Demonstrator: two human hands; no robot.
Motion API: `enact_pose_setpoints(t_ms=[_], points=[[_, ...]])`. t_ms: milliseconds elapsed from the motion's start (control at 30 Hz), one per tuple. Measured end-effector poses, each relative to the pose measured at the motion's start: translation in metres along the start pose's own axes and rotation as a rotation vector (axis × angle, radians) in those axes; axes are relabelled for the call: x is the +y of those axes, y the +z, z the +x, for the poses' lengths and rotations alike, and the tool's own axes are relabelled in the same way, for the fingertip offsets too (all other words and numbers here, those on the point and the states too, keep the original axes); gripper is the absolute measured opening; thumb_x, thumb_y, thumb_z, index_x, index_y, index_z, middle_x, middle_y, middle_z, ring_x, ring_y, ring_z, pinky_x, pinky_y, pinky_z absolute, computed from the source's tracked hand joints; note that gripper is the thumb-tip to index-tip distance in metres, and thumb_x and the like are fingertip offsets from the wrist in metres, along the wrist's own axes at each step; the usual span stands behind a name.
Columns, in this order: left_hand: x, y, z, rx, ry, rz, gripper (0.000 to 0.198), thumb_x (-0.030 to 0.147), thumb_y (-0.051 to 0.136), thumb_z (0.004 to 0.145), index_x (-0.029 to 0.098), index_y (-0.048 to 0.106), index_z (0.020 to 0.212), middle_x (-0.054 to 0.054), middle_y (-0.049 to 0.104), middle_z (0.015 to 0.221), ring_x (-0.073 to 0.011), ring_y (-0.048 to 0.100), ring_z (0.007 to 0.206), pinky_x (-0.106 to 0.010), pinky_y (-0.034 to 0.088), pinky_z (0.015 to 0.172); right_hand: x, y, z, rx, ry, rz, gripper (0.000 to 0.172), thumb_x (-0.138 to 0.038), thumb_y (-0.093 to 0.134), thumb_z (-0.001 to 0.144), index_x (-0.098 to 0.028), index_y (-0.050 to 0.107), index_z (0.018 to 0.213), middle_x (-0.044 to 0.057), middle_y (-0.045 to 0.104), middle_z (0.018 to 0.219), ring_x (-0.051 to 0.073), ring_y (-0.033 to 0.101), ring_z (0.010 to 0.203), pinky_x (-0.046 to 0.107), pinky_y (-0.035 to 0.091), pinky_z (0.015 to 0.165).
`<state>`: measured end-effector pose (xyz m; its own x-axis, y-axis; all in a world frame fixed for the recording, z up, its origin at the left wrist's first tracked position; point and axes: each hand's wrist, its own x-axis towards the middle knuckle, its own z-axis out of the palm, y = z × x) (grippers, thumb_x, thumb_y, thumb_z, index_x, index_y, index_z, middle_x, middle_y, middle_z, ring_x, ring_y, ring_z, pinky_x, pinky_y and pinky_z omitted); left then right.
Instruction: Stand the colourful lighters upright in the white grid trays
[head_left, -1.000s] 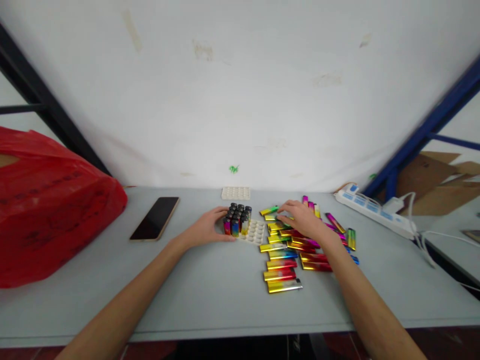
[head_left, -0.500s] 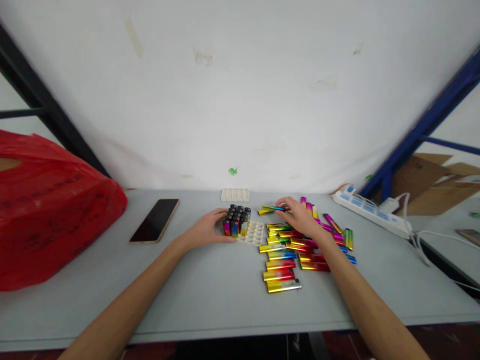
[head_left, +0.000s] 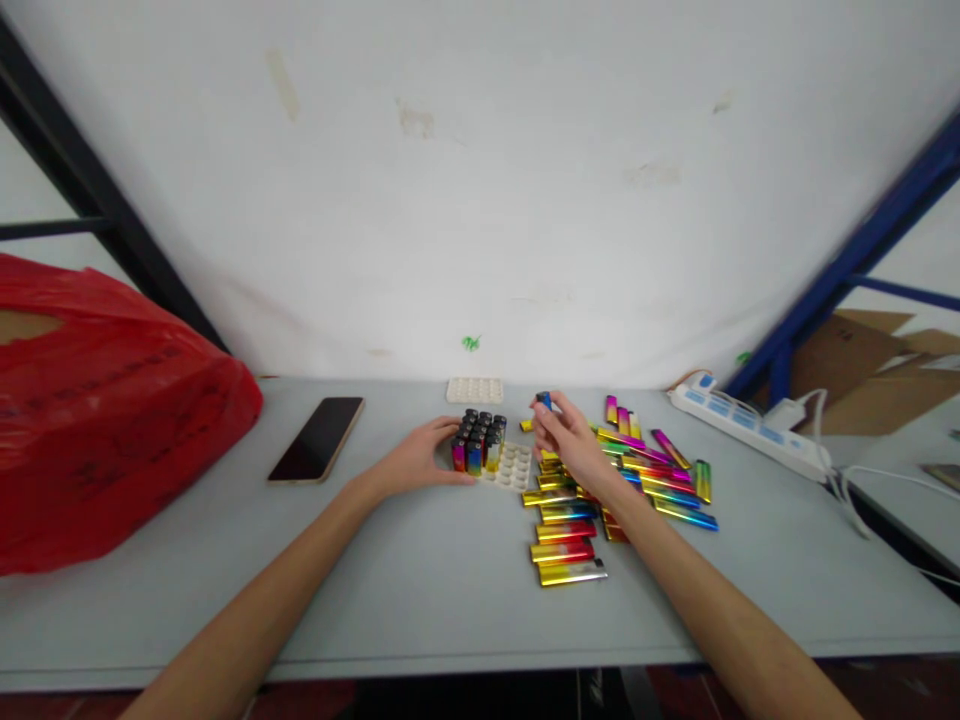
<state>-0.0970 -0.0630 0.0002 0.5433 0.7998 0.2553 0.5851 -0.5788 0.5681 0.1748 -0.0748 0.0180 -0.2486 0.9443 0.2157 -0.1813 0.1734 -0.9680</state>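
My left hand (head_left: 421,458) lies against the left side of a white holed tray (head_left: 513,468), fingers curved round the block of upright lighters (head_left: 477,443) that fills its left part. My right hand (head_left: 566,440) is raised just right of the tray and pinches one lighter (head_left: 544,401) upright, its blue and dark top showing above the fingers. To the right and in front lies a heap of shiny rainbow-coloured lighters (head_left: 600,490) flat on the grey table (head_left: 420,580).
A second white holed tray (head_left: 474,389) lies by the back wall. A black phone (head_left: 316,452) lies left of the hands and a big red plastic bag (head_left: 105,420) at far left. A white power strip (head_left: 750,432) with cables runs at right.
My right hand picked a lighter off the heap and lifted it leftward toward the tray, turning it upright. My left hand stayed at the tray.
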Motion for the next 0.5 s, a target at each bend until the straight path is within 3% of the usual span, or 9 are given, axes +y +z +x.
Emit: enact_pose_setpoints(t_ms=[100, 233, 333, 500], points=[[0.002, 0.0, 0.0, 0.005, 0.009, -0.011, 0.082, 0.057, 0.085, 0.065, 0.019, 0.062, 0.133, -0.013, 0.061, 0.138, -0.0334, 0.058, 0.126, -0.046, 0.042, 0.113, 0.003, 0.006, -0.004, -0.056, 0.023, -0.278, 0.038, -0.062, 0.054, 0.091, -0.024, 0.051, 0.094, -0.009, 0.04, 0.061, 0.009, 0.033, 0.045, 0.022, 0.032, 0.043], [0.002, 0.0, 0.0, 0.007, 0.009, -0.001, 0.082, 0.057, 0.085, 0.065, 0.019, 0.062, 0.133, -0.012, 0.062, 0.138, -0.0332, 0.059, 0.125, -0.044, 0.043, 0.112, 0.004, 0.013, -0.008, 0.092, -0.17, -0.645, 0.047, -0.058, 0.049, 0.095, -0.021, 0.045, 0.068, -0.005, 0.039, 0.059, 0.011, 0.039, 0.058, 0.025, 0.031, 0.054], [0.002, -0.001, 0.0, 0.005, 0.011, 0.015, 0.081, 0.058, 0.085, 0.065, 0.019, 0.062, 0.133, -0.011, 0.062, 0.138, -0.0331, 0.058, 0.126, -0.043, 0.043, 0.112, 0.003, 0.017, -0.01, 0.168, -0.209, -0.758, 0.047, -0.053, 0.049, 0.095, -0.02, 0.042, 0.061, -0.005, 0.037, 0.056, 0.011, 0.038, 0.057, 0.026, 0.027, 0.056], [0.003, -0.001, 0.0, -0.001, 0.0, 0.024, 0.082, 0.058, 0.085, 0.065, 0.018, 0.062, 0.132, -0.012, 0.061, 0.139, -0.0334, 0.057, 0.127, -0.042, 0.042, 0.113, 0.004, 0.019, -0.011, 0.188, -0.228, -0.827, 0.037, -0.04, 0.05, 0.089, -0.02, 0.043, 0.059, -0.004, 0.04, 0.054, 0.011, 0.039, 0.055, 0.026, 0.025, 0.055]])
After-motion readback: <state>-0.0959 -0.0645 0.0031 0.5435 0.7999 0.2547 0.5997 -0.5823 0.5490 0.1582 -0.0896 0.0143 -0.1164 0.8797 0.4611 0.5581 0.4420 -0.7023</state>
